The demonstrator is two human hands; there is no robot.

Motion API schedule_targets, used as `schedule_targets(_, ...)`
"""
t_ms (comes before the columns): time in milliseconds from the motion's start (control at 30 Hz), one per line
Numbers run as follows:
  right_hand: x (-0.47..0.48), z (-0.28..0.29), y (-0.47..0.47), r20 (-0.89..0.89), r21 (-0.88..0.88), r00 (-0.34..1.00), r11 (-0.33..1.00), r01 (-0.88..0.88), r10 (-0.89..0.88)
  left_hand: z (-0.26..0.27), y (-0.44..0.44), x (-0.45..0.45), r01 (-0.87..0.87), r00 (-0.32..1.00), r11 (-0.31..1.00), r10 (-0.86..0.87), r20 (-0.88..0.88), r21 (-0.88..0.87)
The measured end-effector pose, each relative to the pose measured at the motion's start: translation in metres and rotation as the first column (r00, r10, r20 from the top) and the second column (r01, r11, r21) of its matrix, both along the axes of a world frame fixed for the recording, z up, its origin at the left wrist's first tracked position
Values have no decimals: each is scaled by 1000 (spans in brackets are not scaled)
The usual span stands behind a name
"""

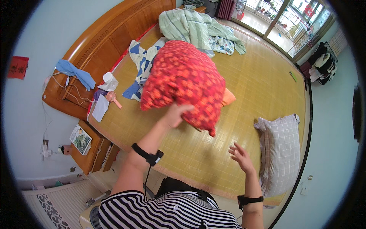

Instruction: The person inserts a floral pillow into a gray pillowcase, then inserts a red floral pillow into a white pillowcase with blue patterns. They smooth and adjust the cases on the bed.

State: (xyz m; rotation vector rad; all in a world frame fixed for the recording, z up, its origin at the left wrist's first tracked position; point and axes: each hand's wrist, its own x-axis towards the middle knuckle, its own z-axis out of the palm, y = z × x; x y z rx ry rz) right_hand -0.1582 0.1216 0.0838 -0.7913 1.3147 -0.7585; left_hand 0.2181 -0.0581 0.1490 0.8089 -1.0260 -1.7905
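Observation:
A red pillow with an orange flower pattern (186, 77) hangs tilted above the bed. My left hand (176, 114) grips its near edge, thumb on top; the fingers beneath are partly hidden. My right hand (241, 159) is raised over the near part of the bamboo mat (246, 86), fingers spread and nothing in them. To its right lies a grey checked pillow (280, 154), stacked on something of similar fabric. A bit of orange cloth (228, 98) shows from behind the red pillow. Beyond it are a blue-and-white patterned cloth (140, 63) and a crumpled green-striped quilt (186, 27).
By the wooden headboard (114, 37) lie a pink handheld fan (113, 98), a tissue roll (108, 78), a white sheet (100, 108) and a blue towel (75, 73) with cables. A nightstand (85, 143) bears a magazine (81, 140). A green object (293, 76) lies near the mat's far edge.

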Motion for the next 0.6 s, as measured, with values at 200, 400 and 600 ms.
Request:
schedule_targets(200,72,35,-38,643,107,735,976,192,-215,12,135,-97,421,878,907,-403,258,-17)
schedule_targets(400,-39,7,20,-214,-143,977,989,-44,13,-45,213,-88,821,481,549,-813,328,159)
schedule_targets(600,-115,-47,66,-885,154,231,722,-675,404,-86,222,-54,393,759,870,-490,429,298)
